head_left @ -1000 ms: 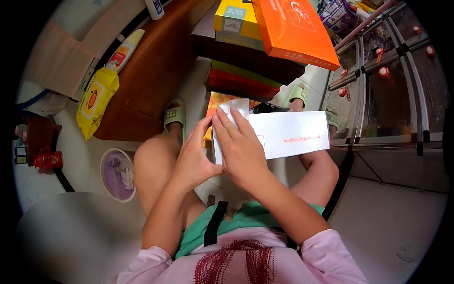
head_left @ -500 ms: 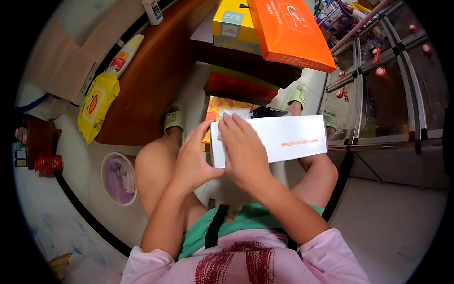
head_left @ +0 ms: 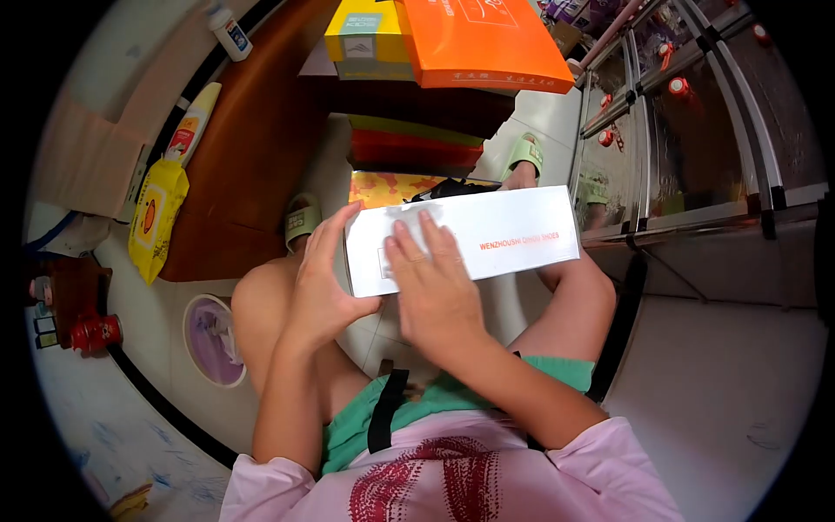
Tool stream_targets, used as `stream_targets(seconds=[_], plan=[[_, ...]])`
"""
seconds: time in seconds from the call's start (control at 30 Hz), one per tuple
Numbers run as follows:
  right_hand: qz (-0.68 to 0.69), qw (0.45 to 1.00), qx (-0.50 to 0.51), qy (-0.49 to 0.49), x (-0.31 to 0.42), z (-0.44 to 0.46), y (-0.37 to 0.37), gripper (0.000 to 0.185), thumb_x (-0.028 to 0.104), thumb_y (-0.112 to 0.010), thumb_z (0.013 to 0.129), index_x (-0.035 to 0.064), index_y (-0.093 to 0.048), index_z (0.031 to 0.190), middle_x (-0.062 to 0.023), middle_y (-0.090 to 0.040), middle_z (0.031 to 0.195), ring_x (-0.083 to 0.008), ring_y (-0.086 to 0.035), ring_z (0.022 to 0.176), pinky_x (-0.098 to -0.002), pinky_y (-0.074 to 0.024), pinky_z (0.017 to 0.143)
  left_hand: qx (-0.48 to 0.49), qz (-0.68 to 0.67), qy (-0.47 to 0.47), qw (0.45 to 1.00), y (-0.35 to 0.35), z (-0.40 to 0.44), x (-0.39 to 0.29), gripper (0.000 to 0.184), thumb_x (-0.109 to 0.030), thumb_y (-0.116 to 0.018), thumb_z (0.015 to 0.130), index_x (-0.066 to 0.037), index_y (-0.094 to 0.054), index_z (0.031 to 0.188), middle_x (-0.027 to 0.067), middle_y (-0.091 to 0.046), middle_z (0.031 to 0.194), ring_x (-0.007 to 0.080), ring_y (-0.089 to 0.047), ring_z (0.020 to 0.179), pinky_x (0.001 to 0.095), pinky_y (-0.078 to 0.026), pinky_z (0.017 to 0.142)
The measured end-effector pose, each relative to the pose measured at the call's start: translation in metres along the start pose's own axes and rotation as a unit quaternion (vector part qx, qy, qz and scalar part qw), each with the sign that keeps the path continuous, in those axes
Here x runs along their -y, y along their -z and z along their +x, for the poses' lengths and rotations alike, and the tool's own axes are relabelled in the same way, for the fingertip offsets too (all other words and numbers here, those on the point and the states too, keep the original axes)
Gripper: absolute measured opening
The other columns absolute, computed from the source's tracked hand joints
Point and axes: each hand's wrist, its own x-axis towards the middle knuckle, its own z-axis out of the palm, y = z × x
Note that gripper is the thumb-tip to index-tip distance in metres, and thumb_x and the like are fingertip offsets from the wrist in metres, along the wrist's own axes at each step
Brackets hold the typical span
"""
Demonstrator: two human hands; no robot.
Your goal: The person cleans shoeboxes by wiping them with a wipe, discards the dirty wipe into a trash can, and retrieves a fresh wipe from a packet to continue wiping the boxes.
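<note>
Pale floor tiles (head_left: 161, 344) spread beneath you, carrying a purple bin (head_left: 202, 350) at the left of the frame. Your green slippers rest on them too: the left slipper (head_left: 303, 219) left of centre, the right slipper (head_left: 526, 155) upper right of centre. At upper left you have a brown wooden surface (head_left: 252, 183); along its left edge sit a yellow packet (head_left: 158, 222), a white tube (head_left: 193, 126) and, higher up, a white bottle (head_left: 230, 36).
</note>
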Motion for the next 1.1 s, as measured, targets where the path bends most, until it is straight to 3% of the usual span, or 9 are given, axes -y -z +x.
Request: stream_targets(seconds=[0.07, 0.13, 0.23, 0.57, 0.77, 0.83, 0.97, 1.07, 1.1], plan=[[-0.006, 1.000, 0.014, -0.019, -0.013, -0.008, 0.008, 0.056, 0.003, -0.062, 0.076, -0.0052, -0.055, 0.131, -0.0211, -0.050, 0.142, -0.0416, -0.039, 0.139, -0.0533, -0.0307, 0.115, 0.013, -0.005, 0.010, 1.000, 0.000, 0.000, 0.003, 0.098, -0.010, -0.081, 0.056, -0.008, -0.039, 0.144, 0.0133, -0.046, 0.145, 0.0345, -0.039, 0.138, 0.0417, -0.034, 0.113], [-0.025, 0.998, 0.007, -0.049, -0.019, -0.011, 0.017, 0.059, 0.002, -0.062, 0.075, -0.0063, -0.053, 0.133, -0.0230, -0.049, 0.143, -0.0410, -0.039, 0.139, -0.0536, -0.0294, 0.115, -0.010, 0.060, -0.079, 0.995, -0.002, 0.001, 0.009, 0.103, -0.008, -0.083, 0.052, -0.008, -0.041, 0.145, 0.0167, -0.042, 0.146, 0.0325, -0.040, 0.137, 0.0400, -0.034, 0.114], [-0.028, 0.998, 0.010, -0.049, -0.012, -0.011, 0.016, 0.051, 0.004, -0.056, 0.080, -0.0103, -0.055, 0.129, -0.0253, -0.052, 0.139, -0.0392, -0.045, 0.135, -0.0496, -0.0326, 0.115, -0.026, 0.135, -0.111, 0.984, -0.006, -0.001, 0.004, 0.101, -0.008, -0.083, 0.052, -0.007, -0.042, 0.144, 0.0173, -0.042, 0.145, 0.0347, -0.039, 0.138, 0.0407, -0.034, 0.114], [0.049, 0.998, 0.020, 0.029, 0.007, -0.022, 0.003, 0.048, 0.008, -0.057, 0.082, -0.0055, -0.059, 0.127, -0.0194, -0.055, 0.139, -0.0344, -0.049, 0.133, -0.0497, -0.0343, 0.114, -0.016, 0.119, -0.096, 0.988, -0.007, -0.002, 0.007, 0.099, -0.011, -0.082, 0.052, -0.005, -0.042, 0.143, 0.0152, -0.040, 0.144, 0.0369, -0.035, 0.140, 0.0470, -0.028, 0.115], [0.002, 1.000, 0.025, 0.013, -0.019, -0.041, 0.023, 0.051, 0.000, -0.059, 0.078, 0.0009, -0.061, 0.128, -0.0134, -0.056, 0.139, -0.0297, -0.051, 0.132, -0.0527, -0.0324, 0.114, -0.009, 0.061, -0.073, 0.995, -0.007, 0.000, 0.001, 0.095, -0.008, -0.080, 0.051, -0.007, -0.046, 0.139, 0.0145, -0.043, 0.139, 0.0359, -0.046, 0.130, 0.0413, -0.041, 0.106], [0.002, 1.000, 0.013, -0.001, -0.018, -0.042, 0.023, 0.051, -0.003, -0.058, 0.077, -0.0004, -0.061, 0.128, -0.0147, -0.056, 0.139, -0.0309, -0.051, 0.133, -0.0538, -0.0324, 0.114, -0.018, 0.071, -0.082, 0.994, -0.006, 0.001, 0.004, 0.101, -0.008, -0.084, 0.044, -0.009, -0.050, 0.139, 0.0117, -0.044, 0.137, 0.0313, -0.050, 0.124, 0.0374, -0.044, 0.103], [0.029, 1.000, 0.009, 0.003, -0.002, -0.031, 0.016, 0.045, 0.000, -0.059, 0.079, -0.0022, -0.062, 0.124, -0.0168, -0.056, 0.138, -0.0335, -0.050, 0.133, -0.0526, -0.0345, 0.113, -0.018, 0.071, -0.065, 0.995, 0.003, 0.001, -0.001, 0.097, -0.009, -0.084, 0.045, -0.009, -0.052, 0.137, 0.0116, -0.045, 0.136, 0.0312, -0.050, 0.124, 0.0372, -0.045, 0.102], [0.079, 0.996, -0.014, 0.038, 0.008, -0.025, 0.004, 0.041, 0.003, -0.059, 0.081, -0.0039, -0.063, 0.121, -0.0190, -0.056, 0.138, -0.0358, -0.049, 0.133, -0.0509, -0.0369, 0.112, 0.021, 0.062, -0.048, 0.997, 0.007, 0.001, -0.006, 0.093, -0.007, -0.079, 0.052, -0.007, -0.047, 0.139, 0.0158, -0.043, 0.140, 0.0358, -0.048, 0.128, 0.0414, -0.041, 0.106], [0.072, 0.996, -0.026, 0.041, 0.008, -0.026, 0.001, 0.038, 0.006, -0.059, 0.082, -0.0041, -0.063, 0.119, -0.0191, -0.056, 0.138, -0.0358, -0.049, 0.133, -0.0497, -0.0374, 0.112, 0.013, 0.134, -0.077, 0.988, 0.006, 0.000, -0.007, 0.091, -0.006, -0.078, 0.055, -0.006, -0.046, 0.141, 0.0174, -0.041, 0.143, 0.0369, -0.044, 0.131, 0.0443, -0.036, 0.110]])
